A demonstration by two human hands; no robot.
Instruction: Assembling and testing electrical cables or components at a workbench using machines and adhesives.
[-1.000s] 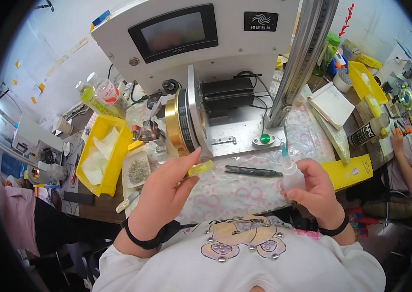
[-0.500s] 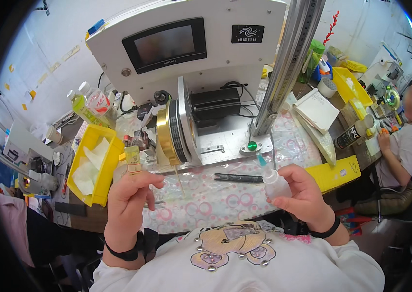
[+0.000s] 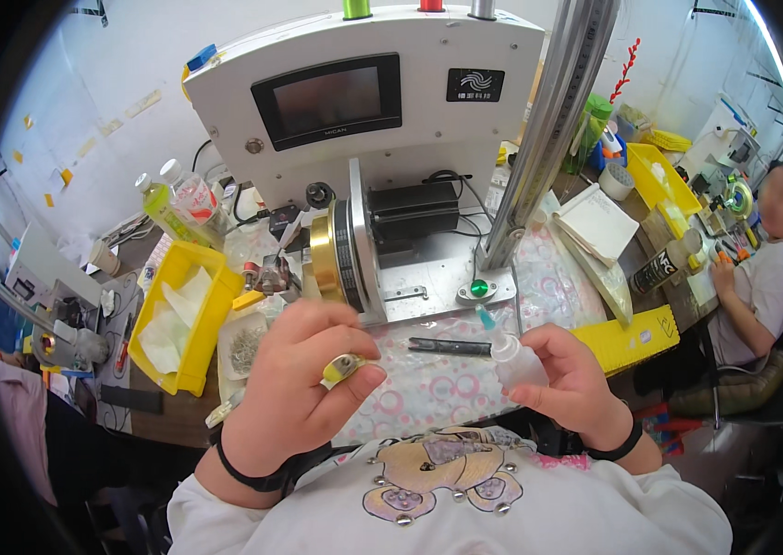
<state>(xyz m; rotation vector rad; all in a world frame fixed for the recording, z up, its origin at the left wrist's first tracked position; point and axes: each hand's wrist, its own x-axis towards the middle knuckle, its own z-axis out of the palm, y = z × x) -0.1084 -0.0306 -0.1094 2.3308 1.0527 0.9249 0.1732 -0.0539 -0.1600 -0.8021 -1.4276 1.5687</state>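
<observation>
My left hand [image 3: 285,398] is closed, raised over the near left of the worktop. Between thumb and fingers it pinches a small yellow bottle [image 3: 343,370], tilted and mostly covered by the fingers. My right hand [image 3: 576,384] grips a translucent white squeeze bottle [image 3: 519,366] from its right side. The bottle leans left, and its teal dispensing tip [image 3: 486,317] points up and away from me. A dark slotted bar [image 3: 450,348] lies on the plastic-covered worktop between my hands. Beyond my left hand is a machine's gold disc [image 3: 322,261].
A white machine [image 3: 447,120] with a dark screen fills the back, beside a metal column [image 3: 548,129]. To the left are a yellow bin [image 3: 215,324] and a dish of small metal pieces [image 3: 245,342]. A yellow strip [image 3: 627,339] lies right. Another person [image 3: 770,277] sits far right.
My left hand has moved right and toward me, its fingers closing round the small yellow bottle seen upright beside it before. My right hand with the squeeze bottle has barely moved. The view has tilted slightly upward.
</observation>
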